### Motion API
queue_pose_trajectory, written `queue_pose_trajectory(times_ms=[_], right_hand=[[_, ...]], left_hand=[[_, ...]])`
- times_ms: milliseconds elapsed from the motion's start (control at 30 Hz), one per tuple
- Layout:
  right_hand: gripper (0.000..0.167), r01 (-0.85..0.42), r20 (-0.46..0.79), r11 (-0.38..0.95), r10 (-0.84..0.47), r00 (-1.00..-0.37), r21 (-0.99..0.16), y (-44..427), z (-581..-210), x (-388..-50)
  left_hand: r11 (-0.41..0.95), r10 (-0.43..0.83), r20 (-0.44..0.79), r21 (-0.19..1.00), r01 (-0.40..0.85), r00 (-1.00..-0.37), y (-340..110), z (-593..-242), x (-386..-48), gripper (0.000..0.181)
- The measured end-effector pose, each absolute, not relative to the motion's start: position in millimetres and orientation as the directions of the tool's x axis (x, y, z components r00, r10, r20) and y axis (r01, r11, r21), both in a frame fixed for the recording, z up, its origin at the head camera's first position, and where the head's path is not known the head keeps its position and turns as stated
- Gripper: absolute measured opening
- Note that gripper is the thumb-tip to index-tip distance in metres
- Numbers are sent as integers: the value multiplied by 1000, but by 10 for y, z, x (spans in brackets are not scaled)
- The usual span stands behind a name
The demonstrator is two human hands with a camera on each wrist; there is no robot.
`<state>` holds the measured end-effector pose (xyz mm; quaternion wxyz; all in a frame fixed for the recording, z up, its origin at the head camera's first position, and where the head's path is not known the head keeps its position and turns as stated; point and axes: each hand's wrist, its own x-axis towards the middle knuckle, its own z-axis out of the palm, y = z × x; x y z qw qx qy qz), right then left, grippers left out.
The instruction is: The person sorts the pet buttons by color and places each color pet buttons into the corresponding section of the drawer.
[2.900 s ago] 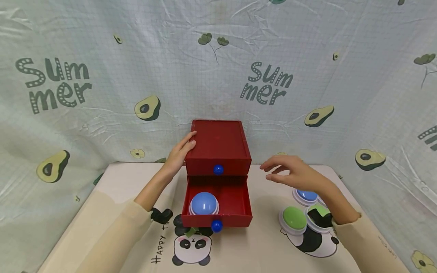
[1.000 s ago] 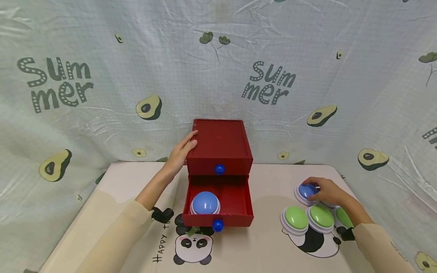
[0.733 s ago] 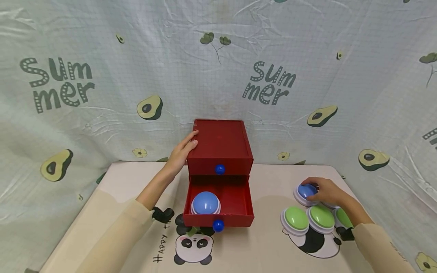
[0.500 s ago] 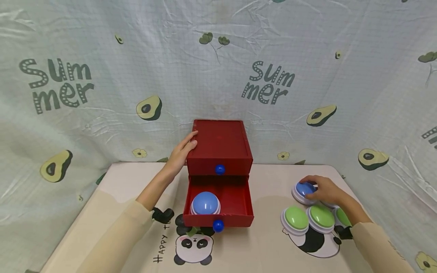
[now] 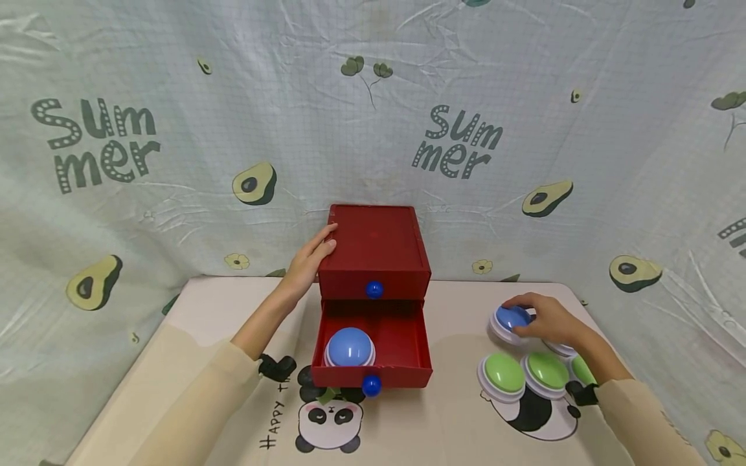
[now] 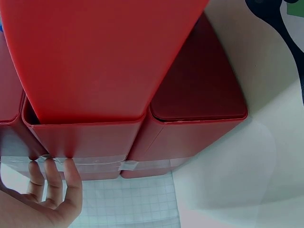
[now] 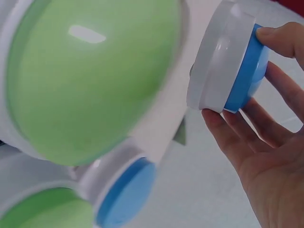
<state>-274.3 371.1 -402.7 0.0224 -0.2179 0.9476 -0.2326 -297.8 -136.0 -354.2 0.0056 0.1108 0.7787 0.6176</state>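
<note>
My right hand [image 5: 546, 320] grips a domed blue push button [image 5: 513, 317] with a white base, thumb and fingers spread round its rim. In the right wrist view that button [image 7: 244, 66] is tilted and looks clear of the table. My left hand [image 5: 303, 265] rests against the left side of a red drawer cabinet [image 5: 373, 239]; in the left wrist view its fingertips [image 6: 70, 166] touch the cabinet's taped edge. The lower drawer [image 5: 402, 377] is pulled out and holds another blue push button [image 5: 350, 347] on its left side. The upper drawer [image 5: 344, 285] is closed.
Green push buttons [image 5: 504, 373] stand on the table [image 5: 454, 421] in front of the right hand. Behind them another button's white base [image 5: 561, 349] is mostly hidden by that hand; the right wrist view shows a blue top [image 7: 128, 194]. A printed curtain [image 5: 373, 142] hangs behind.
My right hand has gone from the cabinet's right side to the blue button, gripped it and moved it left, away from the other buttons. My left hand has stayed on the cabinet.
</note>
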Motion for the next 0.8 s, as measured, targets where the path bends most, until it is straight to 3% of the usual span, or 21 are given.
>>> queue_pose_trajectory(times_ms=[367,800], right_hand=[[47,-513,122,756,-512,-850,-407,3447,-3763,-2727],[44,-631,178,645,-625,-760,-431,2972,-3400,-2617]], left_hand=[[206,184,126,965,163,-975,-1370,-3552,-2996,55],[210,182,127,964,165,-975,-1361,-3545,-2993,55]])
